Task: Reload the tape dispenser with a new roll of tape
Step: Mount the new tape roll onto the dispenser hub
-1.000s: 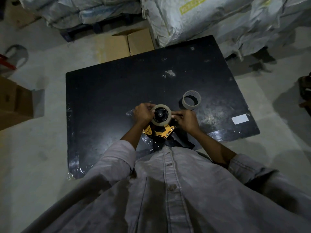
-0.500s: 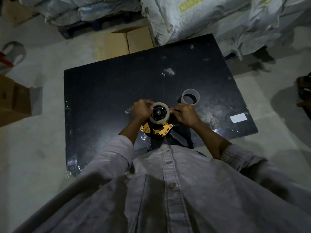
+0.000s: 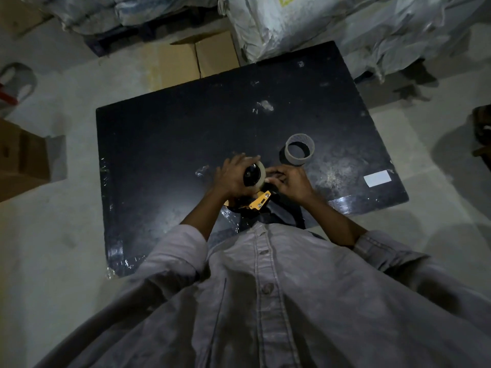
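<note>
Cardboard core (image 3: 299,153) beside busy hands (image 3: 289,181)

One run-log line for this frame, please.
left hand gripping pale tape roll on orange tape dispenser | right hand picking roll's edge | empty cardboard core aside

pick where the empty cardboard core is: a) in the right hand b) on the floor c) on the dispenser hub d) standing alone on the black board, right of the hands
d, the empty cardboard core stands by itself on the black board, beyond the right hand, touching neither hand.

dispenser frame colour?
Orange-yellow, on the tape dispenser bracket below the roll; head view.
</note>
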